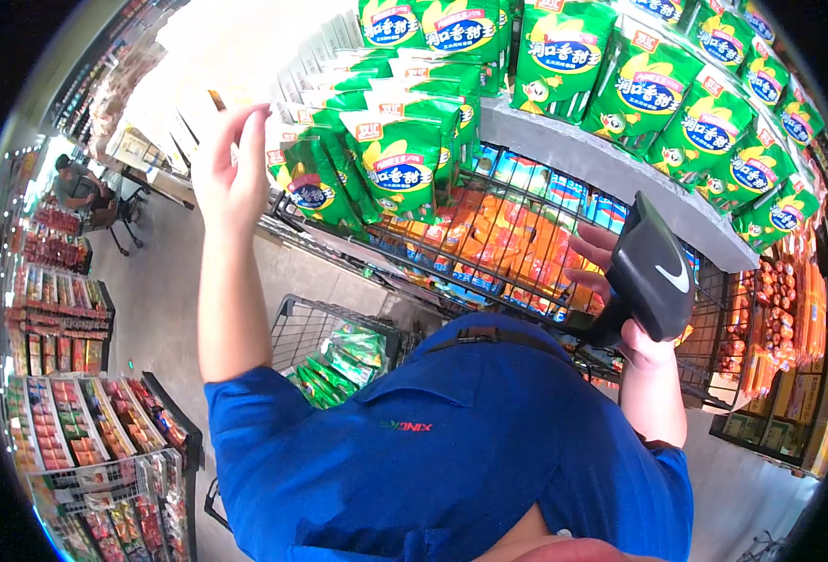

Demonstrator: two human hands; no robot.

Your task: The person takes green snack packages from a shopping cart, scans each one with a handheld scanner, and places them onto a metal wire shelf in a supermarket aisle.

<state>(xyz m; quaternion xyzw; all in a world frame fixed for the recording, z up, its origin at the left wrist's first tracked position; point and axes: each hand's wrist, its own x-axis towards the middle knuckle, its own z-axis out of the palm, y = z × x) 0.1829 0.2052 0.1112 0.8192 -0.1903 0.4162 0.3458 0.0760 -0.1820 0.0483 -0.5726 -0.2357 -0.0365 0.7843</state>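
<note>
My left hand [235, 158] is raised at the upper left with nothing visible in it, beside upright green snack packs [396, 165] on the display. On the right, my right hand [593, 263] is partly hidden behind a black item with a white swoosh [649, 270], perhaps a bag. Its fingers are spread on one side and its wrist shows below; whether it grips the item cannot be told. More green packs [646, 88] stand in rows along a grey ledge [596, 168]. Beneath it, a black wire basket [512, 246] holds orange and blue packages.
A black wire cart [287, 327] with green packs inside stands at my left side. Stocked shelves [84, 421] line the lower left. Another person [77, 186] sits by a cart at the far left. Orange packaged goods [779, 316] hang at the right.
</note>
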